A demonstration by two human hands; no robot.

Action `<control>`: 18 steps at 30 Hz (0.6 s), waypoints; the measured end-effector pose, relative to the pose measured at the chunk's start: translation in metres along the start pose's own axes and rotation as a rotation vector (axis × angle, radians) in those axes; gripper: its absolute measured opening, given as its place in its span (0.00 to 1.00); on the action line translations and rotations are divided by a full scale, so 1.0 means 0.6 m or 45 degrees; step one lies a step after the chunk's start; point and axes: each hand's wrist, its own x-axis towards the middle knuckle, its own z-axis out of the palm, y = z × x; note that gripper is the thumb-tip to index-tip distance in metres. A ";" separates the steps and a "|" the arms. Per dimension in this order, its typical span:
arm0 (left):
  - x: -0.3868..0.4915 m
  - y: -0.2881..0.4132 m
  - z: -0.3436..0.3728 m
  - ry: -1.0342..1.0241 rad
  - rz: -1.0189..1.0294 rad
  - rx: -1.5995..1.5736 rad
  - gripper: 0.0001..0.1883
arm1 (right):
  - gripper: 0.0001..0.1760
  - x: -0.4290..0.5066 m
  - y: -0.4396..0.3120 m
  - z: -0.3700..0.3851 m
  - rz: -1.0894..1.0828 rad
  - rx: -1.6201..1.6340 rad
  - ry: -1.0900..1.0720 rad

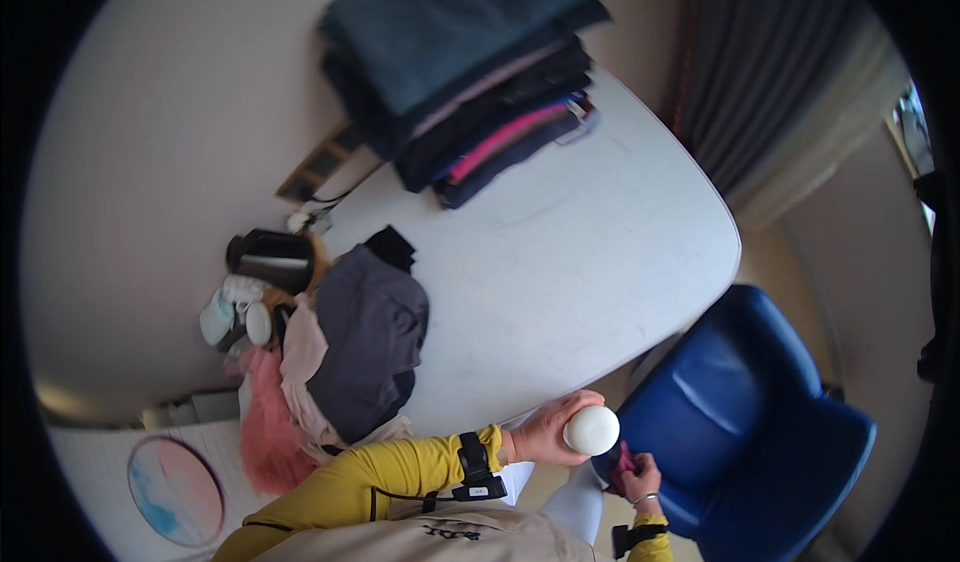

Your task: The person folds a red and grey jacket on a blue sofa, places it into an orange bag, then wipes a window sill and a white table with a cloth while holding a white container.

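Note:
My left hand point(547, 428) is closed around a container with a round white lid point(592, 431), held near the table's front edge. Lower right, over the blue chair's side, my right hand point(637, 478) pinches a dark pink piece of fabric point(621, 468); part of it is hidden by the fingers. A crumpled dark grey garment point(367, 329) lies on the white table point(570, 262) to the left, beside pale pink cloth point(304, 344) and a fluffy coral-pink item point(274, 427). Farther back rises a tall stack of folded dark clothes point(457, 52).
A blue padded chair point(720, 389) stands at the table's right front. Left, against the wall, are a dark glossy vessel point(274, 258) and several small items. A round pink and blue patterned object point(176, 491) lies at lower left. Grey curtains point(757, 59) hang at upper right.

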 end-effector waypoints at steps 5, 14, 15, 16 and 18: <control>-0.064 0.078 -0.064 0.287 -0.020 0.070 0.43 | 0.19 -0.013 -0.289 -0.033 -0.640 0.062 -0.109; -0.287 0.209 -0.049 0.814 -0.262 0.081 0.42 | 0.21 0.062 -0.484 -0.028 -1.050 0.193 0.071; -0.323 0.201 -0.038 0.872 -0.287 0.085 0.42 | 0.21 0.075 -0.481 -0.005 -0.977 0.228 0.049; -0.353 0.206 -0.032 0.927 -0.315 0.096 0.43 | 0.21 0.075 -0.486 0.013 -0.993 0.229 0.111; -0.393 0.224 -0.029 1.055 -0.293 0.146 0.42 | 0.21 0.066 -0.499 0.041 -1.002 0.177 0.168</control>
